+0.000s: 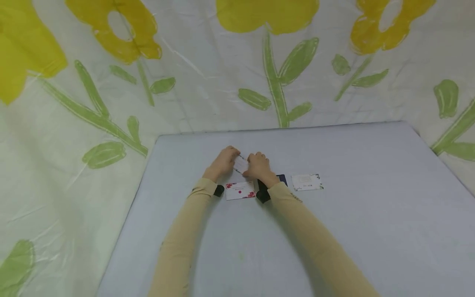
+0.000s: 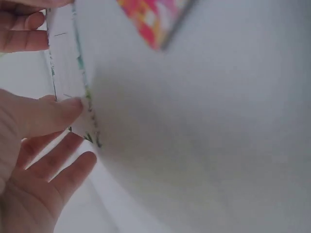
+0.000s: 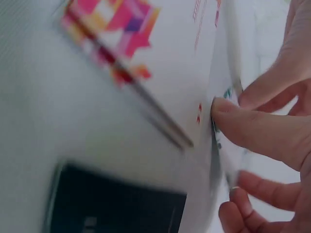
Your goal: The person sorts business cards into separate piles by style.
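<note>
A white card with printed lines and a green leaf border is held between both hands over the table. My left hand pinches one end; in the left wrist view its thumb lies across the card's face, fingers behind. The opposite end is pinched by my right hand, whose thumb shows at the card's edge in the right wrist view. Just nearer than the hands lies a white card with red flowers, its edge thick in the right wrist view. A dark navy card is partly hidden under the right wrist.
Right of the dark card lies another white card with leafy corners. All of it is on a pale table. Behind the table's far edge hangs a white sheet printed with yellow flowers. Black devices are strapped to both wrists.
</note>
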The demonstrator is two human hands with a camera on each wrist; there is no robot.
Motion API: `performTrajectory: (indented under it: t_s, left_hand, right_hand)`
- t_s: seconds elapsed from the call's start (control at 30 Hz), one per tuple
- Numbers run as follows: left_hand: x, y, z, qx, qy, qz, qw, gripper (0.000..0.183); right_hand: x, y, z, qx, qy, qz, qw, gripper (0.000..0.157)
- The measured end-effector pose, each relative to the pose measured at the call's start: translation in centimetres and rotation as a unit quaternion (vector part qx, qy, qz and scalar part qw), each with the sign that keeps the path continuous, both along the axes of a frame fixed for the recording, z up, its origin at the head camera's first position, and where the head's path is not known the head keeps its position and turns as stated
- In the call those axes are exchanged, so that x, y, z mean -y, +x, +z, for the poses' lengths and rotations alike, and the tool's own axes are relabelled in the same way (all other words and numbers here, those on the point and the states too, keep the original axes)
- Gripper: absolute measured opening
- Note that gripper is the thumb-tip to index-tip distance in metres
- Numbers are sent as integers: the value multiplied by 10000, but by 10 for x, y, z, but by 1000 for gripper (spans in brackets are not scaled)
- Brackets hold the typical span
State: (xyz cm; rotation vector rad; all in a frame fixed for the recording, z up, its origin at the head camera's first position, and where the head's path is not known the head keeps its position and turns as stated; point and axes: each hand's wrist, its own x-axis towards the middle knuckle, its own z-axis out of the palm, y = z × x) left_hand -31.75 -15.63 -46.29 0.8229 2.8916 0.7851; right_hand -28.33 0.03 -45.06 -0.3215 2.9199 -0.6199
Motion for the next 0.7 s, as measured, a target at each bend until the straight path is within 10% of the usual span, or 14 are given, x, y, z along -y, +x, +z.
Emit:
performTrajectory:
  t_s: [0.2,0.43,0.7]
  left_hand:
    - [-4,-6,1,-306,1345,457,9894,18]
    - [-47,36,31,-352,1997,914,9749,18]
    - [-108,57,26,-411,2500,612,9654,16]
  right_hand:
    - [-25,-2,-3,-602,-1510,-45,9867,21]
    - [-80,4,2,-1036,-3174,-229,9423,14]
    - [-152,24,12,-483,-3927,-378,9176,22]
